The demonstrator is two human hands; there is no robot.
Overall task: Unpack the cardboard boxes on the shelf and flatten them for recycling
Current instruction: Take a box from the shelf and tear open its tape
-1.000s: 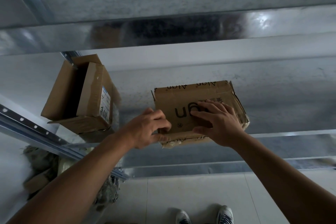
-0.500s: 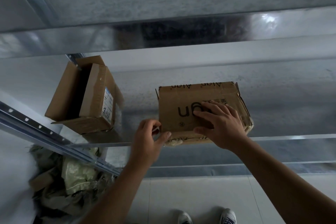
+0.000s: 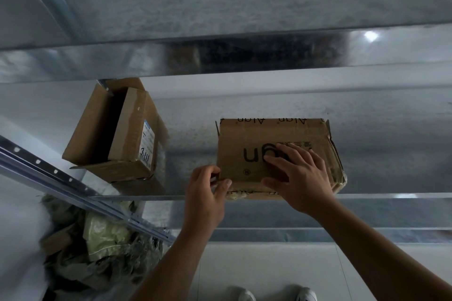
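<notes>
A closed brown cardboard box (image 3: 247,139) with black lettering lies at the front edge of the metal shelf (image 3: 186,134). My right hand (image 3: 298,176) rests flat on its top, fingers spread and straight. My left hand (image 3: 205,193) pinches the box's near left corner between thumb and curled fingers; whether it holds tape or the flap edge cannot be told. A second brown box (image 3: 117,134) with a white label stands to the left on the same shelf, its top flaps open.
A metal shelf board (image 3: 220,7) hangs close above. A slotted upright rail (image 3: 61,183) runs diagonally at the left. Crumpled packing paper and bags (image 3: 97,247) lie heaped at lower left. White floor and my two shoes (image 3: 276,294) show below.
My left hand has slid from on top of the box's near left edge down to its corner, turning so the forearm comes from below. The right hand stays on the box.
</notes>
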